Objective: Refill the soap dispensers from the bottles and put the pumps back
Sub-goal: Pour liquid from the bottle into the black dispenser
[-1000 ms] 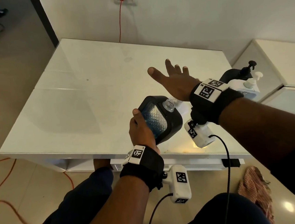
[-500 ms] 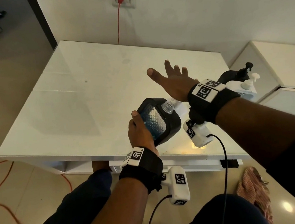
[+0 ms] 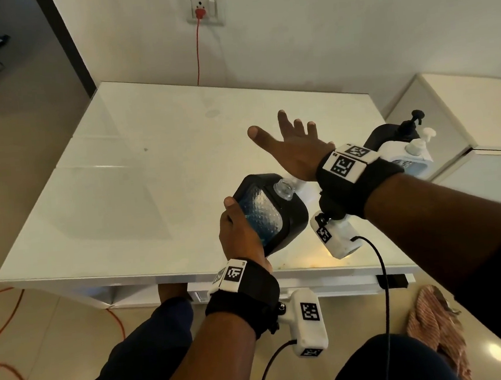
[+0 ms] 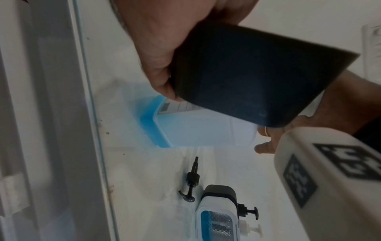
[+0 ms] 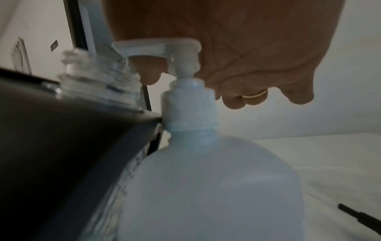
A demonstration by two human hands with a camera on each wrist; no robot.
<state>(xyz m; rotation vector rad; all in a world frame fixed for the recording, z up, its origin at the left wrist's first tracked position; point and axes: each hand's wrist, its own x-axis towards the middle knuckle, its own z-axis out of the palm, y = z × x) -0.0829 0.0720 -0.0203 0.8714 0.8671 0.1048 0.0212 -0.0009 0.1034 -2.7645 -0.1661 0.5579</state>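
Head view overhead, wrist views close

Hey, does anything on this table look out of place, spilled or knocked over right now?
One thing: a black pump lies loose on its side on the white table, out of the open-necked black dispenser tilted in the left hand. No visible spill. The right hand presses the white refill bottle's pump.

A black dispenser (image 3: 271, 212) with a clear, blue-filled window is held tilted above the table's 5 o'clock area, its clear threaded neck (image 3: 284, 188) open and set beneath the white pump (image 5: 163, 48) of a translucent bottle (image 4: 198, 128) holding little blue soap. A loose black pump (image 4: 190, 184) is laid flat nearby. At 3 o'clock, two more dispensers (image 3: 403, 146) are stood upright, pumps fitted.
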